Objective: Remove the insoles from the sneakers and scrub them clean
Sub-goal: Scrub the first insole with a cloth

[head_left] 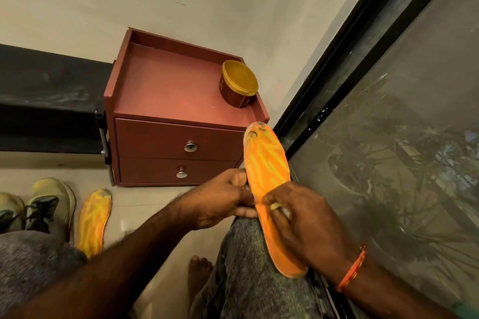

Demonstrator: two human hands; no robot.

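Cream tiled floor (145, 215), corner by a dark sliding window (388, 137); red-brown two-drawer cabinet (178, 122) at the far wall. You're seated, the orange foam insole (267, 171) across your right knee, long axis running near to far. Your left hand (223, 199) pinches its left edge; your right hand (303, 225), curled round a small pale scrubber (278, 207), presses mid-length. A second orange insole (93, 220) lies on the floor, left, beside the yellowish sneakers (46, 204).
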